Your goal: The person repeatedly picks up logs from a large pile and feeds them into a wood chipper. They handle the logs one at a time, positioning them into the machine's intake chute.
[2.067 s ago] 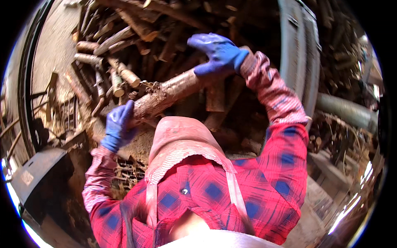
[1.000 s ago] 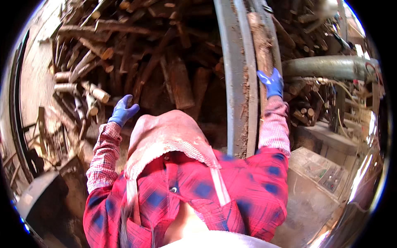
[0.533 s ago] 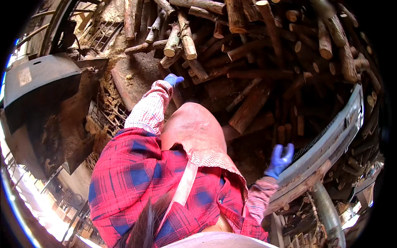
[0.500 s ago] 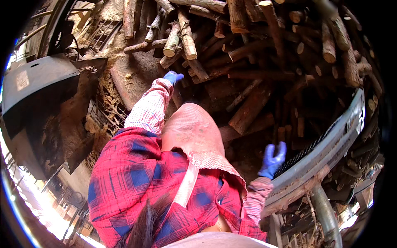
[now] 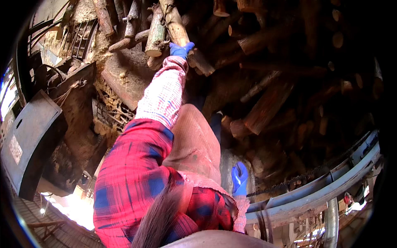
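Dim and crowded, the log pile [image 5: 269,103] spreads across the far side of my view, with a curved metal rail [image 5: 306,204] along its right. At the pile's left edge I have a pale, bark-patched log [image 5: 174,25], its cut near end toward the wearer. I see the blue-gloved left hand [image 5: 182,50] against that end, thumb out to the right; I cannot tell whether its fingers close round the wood. Just left of it lies a greenish log [image 5: 156,35]. I read the right hand [image 5: 239,180] as loosely spread, holding nothing, low beside the rail's near end. Well apart, on my left, stands a grey metal box [image 5: 33,136].
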`<state>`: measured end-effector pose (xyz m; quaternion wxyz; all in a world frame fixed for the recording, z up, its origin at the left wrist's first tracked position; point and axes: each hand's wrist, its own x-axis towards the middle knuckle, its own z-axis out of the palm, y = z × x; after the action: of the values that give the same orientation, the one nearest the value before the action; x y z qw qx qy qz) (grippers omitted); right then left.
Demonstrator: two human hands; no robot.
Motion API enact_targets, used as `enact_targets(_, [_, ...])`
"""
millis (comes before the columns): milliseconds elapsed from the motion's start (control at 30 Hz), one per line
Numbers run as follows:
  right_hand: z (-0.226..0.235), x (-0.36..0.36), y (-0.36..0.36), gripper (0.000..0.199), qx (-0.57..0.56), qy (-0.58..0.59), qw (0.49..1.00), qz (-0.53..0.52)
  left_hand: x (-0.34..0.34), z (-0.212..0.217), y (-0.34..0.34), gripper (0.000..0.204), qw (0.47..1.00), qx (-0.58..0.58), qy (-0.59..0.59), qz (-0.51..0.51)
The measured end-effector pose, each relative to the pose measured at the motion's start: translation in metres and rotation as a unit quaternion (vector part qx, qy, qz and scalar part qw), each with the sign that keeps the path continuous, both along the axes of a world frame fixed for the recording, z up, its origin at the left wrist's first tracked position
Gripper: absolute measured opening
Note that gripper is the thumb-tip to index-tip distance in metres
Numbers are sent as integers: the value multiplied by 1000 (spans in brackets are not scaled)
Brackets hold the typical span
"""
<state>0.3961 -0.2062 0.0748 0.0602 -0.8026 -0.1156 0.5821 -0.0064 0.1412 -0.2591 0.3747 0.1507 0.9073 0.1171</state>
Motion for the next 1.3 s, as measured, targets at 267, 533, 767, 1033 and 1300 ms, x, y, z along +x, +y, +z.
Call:
enact_targets(267, [-35, -41, 100, 55, 173, 153, 972, 51, -49, 178, 28, 64, 690, 144, -592, 391])
enact_targets(533, [-60, -183, 207, 45, 2, 592, 760, -268, 80, 406, -189, 56, 743, 104, -622, 224])
enact_targets(767, [15, -88, 132, 55, 141, 444, 840, -278, 177, 472, -240, 55, 757, 149, -635, -42])
enact_targets(1033, [223, 132, 137, 63, 600, 164, 755, -206, 328, 495, -219, 50, 620, 305, -568, -448])
enact_targets(1300, [381, 388, 120, 92, 609, -419, 670, 63, 384, 512, -200, 34, 652, 350, -575, -349])
